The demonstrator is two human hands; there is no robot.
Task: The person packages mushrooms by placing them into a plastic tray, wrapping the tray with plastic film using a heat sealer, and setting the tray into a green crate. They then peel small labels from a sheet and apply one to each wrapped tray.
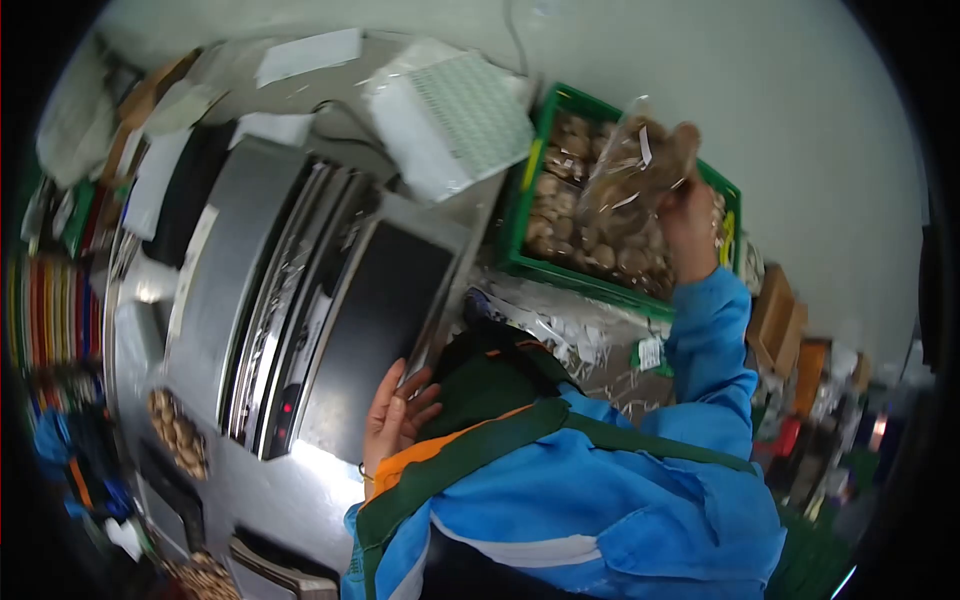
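Observation:
My right hand [686, 225] is closed on a clear plastic pack of mushrooms [635, 175], holding it tilted over the green crate [600, 292]. Inside the crate lie several wrapped packs of brown mushrooms [556, 205]. My left hand [398, 415] rests by the near edge of the metal wrapping machine [375, 300], fingers spread, with nothing seen in it. The machine has a dark flat plate and rollers beside it.
Stacked printed sheets in plastic [455, 125] lie beyond the machine. A mushroom pack [177, 433] sits on the metal table [260, 500] at left. Cardboard boxes [775, 320] stand right of the crate, and a green-labelled bag [650, 354] lies below it.

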